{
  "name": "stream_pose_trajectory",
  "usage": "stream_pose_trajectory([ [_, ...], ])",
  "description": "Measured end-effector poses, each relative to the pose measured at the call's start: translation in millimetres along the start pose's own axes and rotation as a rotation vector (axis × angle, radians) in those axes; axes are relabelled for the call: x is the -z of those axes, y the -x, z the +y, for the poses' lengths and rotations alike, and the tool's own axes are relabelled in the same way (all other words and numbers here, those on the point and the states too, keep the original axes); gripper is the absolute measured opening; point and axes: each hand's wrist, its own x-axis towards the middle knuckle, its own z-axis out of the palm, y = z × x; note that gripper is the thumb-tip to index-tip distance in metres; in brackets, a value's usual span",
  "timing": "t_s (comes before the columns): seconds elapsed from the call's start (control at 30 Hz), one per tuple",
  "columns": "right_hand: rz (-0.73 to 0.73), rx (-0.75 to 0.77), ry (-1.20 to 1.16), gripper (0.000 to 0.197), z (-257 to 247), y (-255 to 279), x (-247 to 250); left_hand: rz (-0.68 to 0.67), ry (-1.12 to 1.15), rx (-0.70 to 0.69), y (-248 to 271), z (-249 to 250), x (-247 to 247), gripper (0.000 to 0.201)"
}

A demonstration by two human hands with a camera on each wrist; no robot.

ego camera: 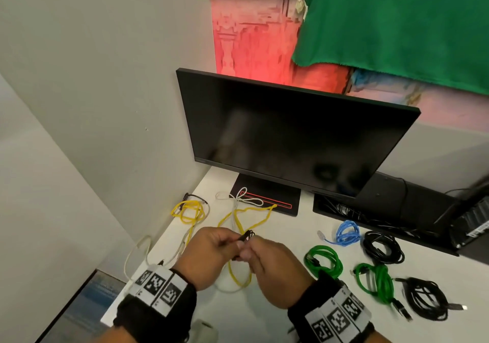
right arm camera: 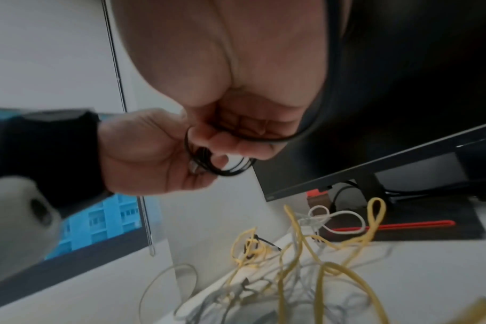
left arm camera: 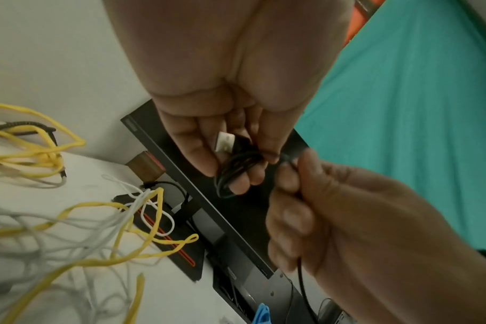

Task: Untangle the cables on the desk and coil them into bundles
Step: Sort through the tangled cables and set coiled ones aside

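My left hand pinched a small coil of thin black cable, its silver USB plug against my fingers. My right hand gripped the same cable's loose strand just beside it, both hands held above the white desk. Beneath them lay a tangle of yellow cable and white cable, reaching onto the monitor's base. To my right sat coiled green, blue and black bundles.
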Motion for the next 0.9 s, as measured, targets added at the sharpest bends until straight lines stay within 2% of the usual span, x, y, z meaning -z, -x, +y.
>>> stream_pose_trajectory([
  [0.13,0.191,-0.055,-0.013,0.022,3.4,-5.1,-1.3,-0.048,0.122,0.064,7.6,3.8,-0.5,0.032],
  [0.23,0.322,-0.095,-0.047,0.026,6.4,-7.2,-4.5,-0.110,0.166,0.089,10.5,5.7,-0.4,0.030],
  [0.4,0.268,-0.051,-0.138,0.034,9.6,-9.2,-3.2,-0.193,0.274,0.099,12.5,4.7,3.8,0.022],
  [0.47,0.272,-0.057,-0.248,0.036,13.4,-10.2,-2.0,-0.139,0.278,0.081,11.3,4.6,3.7,0.019],
  [0.57,0.254,-0.125,-0.378,0.024,23.5,-11.1,-0.2,0.017,0.273,0.048,4.5,5.8,8.7,0.018],
  [0.63,0.238,-0.212,-0.453,0.016,34.4,-7.2,2.5,0.131,0.294,0.038,-1.2,5.4,20.3,0.028],
  [0.73,0.243,-0.294,-0.497,0.019,50.0,4.7,9.0,0.226,0.317,0.028,-5.4,3.8,39.8,0.037],
  [0.8,0.283,-0.318,-0.441,0.022,56.9,9.7,11.6,0.249,0.305,0.028,-5.8,1.6,45.1,0.035],
  [0.9,0.288,-0.315,-0.168,0.022,58.5,10.5,7.9,0.261,0.256,0.029,-5.3,-0.5,37.4,0.031],
])
